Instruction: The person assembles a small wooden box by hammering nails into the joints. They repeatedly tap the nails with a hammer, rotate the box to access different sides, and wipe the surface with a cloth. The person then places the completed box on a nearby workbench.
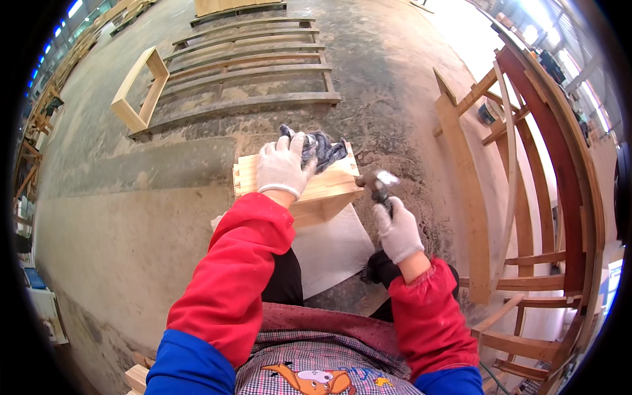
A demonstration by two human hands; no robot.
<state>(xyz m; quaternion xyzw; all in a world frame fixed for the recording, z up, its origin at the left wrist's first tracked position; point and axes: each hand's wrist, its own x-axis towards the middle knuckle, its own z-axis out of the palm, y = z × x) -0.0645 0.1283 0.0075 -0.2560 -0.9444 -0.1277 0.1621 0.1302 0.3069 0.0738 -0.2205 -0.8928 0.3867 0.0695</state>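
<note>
A pale wooden box [329, 185] with finger-jointed edges stands in front of my knees. My left hand [284, 163], in a white glove, rests over its top, with the fingers curled toward the far side. A bunched dark grey-blue rag [322, 150] lies on the box between the thumb and fingers of that hand; part of the rag is hidden under it. My right hand [399, 230], also gloved, is wrapped around the dark handle of a hammer [380, 183]. The hammer's metal head is at the box's right end; whether it touches the wood is unclear.
A white sheet [332, 253] lies on the floor beneath the box. Ahead is a slatted wooden pallet [250, 71], with an open wooden frame [141, 92] at its left end. Wooden boards and a rack [471, 197] stand close on the right.
</note>
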